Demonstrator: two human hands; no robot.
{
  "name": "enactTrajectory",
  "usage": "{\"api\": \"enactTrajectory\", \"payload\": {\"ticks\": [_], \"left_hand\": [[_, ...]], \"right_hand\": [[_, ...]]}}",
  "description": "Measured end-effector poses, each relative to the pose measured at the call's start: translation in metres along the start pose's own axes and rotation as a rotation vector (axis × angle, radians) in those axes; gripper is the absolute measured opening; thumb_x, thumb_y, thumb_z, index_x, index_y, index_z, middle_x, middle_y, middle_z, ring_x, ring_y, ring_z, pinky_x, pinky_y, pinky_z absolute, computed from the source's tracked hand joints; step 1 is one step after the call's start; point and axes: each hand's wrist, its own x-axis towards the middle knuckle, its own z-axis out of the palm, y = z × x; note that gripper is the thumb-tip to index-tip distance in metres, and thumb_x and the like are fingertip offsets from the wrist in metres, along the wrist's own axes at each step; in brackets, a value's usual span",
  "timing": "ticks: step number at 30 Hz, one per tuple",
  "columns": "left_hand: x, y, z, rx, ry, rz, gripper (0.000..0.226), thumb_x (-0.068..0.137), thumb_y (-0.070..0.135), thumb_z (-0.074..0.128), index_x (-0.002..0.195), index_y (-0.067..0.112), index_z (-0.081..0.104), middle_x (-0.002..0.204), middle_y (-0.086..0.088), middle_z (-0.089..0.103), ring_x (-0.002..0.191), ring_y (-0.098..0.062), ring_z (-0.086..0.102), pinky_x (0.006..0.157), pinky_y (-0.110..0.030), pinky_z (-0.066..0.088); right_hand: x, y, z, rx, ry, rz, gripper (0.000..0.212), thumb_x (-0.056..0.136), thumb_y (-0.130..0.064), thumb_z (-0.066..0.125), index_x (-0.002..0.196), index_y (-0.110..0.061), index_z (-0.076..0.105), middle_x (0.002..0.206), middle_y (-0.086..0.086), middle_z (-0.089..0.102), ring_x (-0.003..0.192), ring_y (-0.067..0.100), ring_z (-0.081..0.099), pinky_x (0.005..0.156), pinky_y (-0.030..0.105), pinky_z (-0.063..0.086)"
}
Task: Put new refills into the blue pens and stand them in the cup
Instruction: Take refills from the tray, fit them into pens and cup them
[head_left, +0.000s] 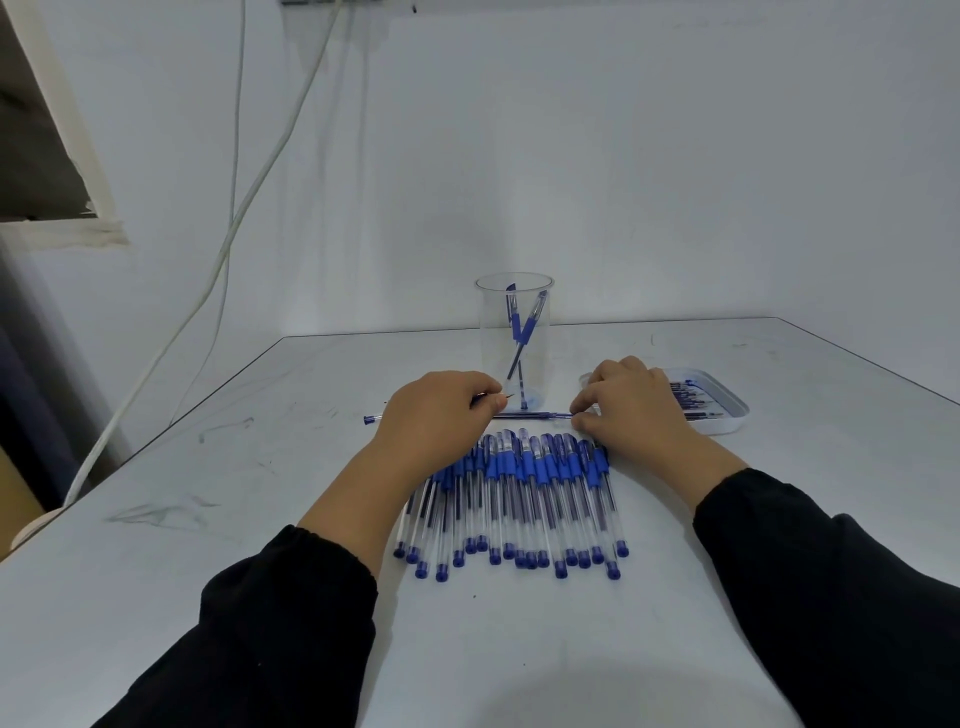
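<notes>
I sit at a pale grey table (260, 519) with dark scuff marks, pushed against a plain white wall (571, 156). White cables (244, 218) hang down the wall on my left, beside a dark opening with a pale frame.

Near the table's far edge stands a tall clear plastic cup (514, 340); two blue-grip pens (524, 332) lean crossed inside it. To its right lies a shallow white rectangular tray (727, 415) holding thin refills (691, 402), partly hidden behind my right hand.

My left hand (431, 421), in a black sleeve, has its fingers curled around a clear pen barrel (373, 419); the blue end cap pokes out to the left, and a dark tip shows past my fingertips. My right hand (628, 405) pinches one end of a slim blue refill (530, 415) that lies level between both hands, just in front of the cup.

Below my hands, a row of clear pens with blue grips and blue end caps (519, 499) lies side by side on the table, caps toward me, some overlapping.
</notes>
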Motion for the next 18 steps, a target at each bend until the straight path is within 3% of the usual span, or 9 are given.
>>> {"api": "enactTrajectory", "payload": {"ticks": [5,10,15,16,18], "left_hand": [[-0.001,0.001,0.001,-0.042,-0.008,-0.008,0.020,0.095,0.033,0.046,0.109,0.026,0.059,0.104,0.006,0.064,0.091,-0.012,0.058,0.074,-0.028,0.045],[-0.002,0.001,0.003,-0.116,-0.014,0.029,0.017,0.093,0.027,0.050,0.106,0.022,0.060,0.104,0.003,0.065,0.094,-0.014,0.058,0.084,-0.034,0.050],[0.000,0.004,0.007,-0.072,0.026,0.135,0.016,0.093,0.032,0.054,0.103,0.028,0.065,0.096,0.007,0.066,0.091,-0.011,0.052,0.077,-0.029,0.044],[0.001,0.004,0.007,-0.065,0.036,0.148,0.017,0.093,0.032,0.054,0.104,0.028,0.066,0.095,0.007,0.066,0.091,-0.011,0.051,0.076,-0.029,0.043],[0.001,0.003,0.008,-0.073,0.052,0.157,0.018,0.093,0.033,0.054,0.103,0.029,0.067,0.091,0.008,0.064,0.090,-0.010,0.050,0.075,-0.027,0.041]], "right_hand": [[0.000,0.001,0.000,0.038,0.011,0.007,0.027,0.093,-0.037,0.054,0.115,-0.031,0.068,0.122,-0.004,0.055,0.118,0.019,0.040,0.095,0.035,0.028],[-0.002,-0.006,-0.010,0.338,0.094,-0.048,0.026,0.096,-0.039,0.052,0.108,-0.026,0.071,0.105,-0.003,0.064,0.108,0.019,0.048,0.094,0.038,0.036],[-0.010,-0.027,-0.020,0.540,-0.035,-0.168,0.067,0.089,-0.063,0.038,0.095,-0.005,0.071,0.088,0.014,0.068,0.087,0.027,0.059,0.084,0.045,0.048],[-0.011,-0.029,-0.021,0.559,-0.053,-0.185,0.065,0.090,-0.061,0.040,0.095,-0.005,0.071,0.088,0.014,0.068,0.087,0.026,0.061,0.083,0.043,0.049],[-0.013,-0.031,-0.023,0.614,-0.066,-0.180,0.041,0.094,-0.046,0.051,0.100,-0.012,0.074,0.089,0.001,0.069,0.088,0.013,0.061,0.082,0.032,0.049]]}}
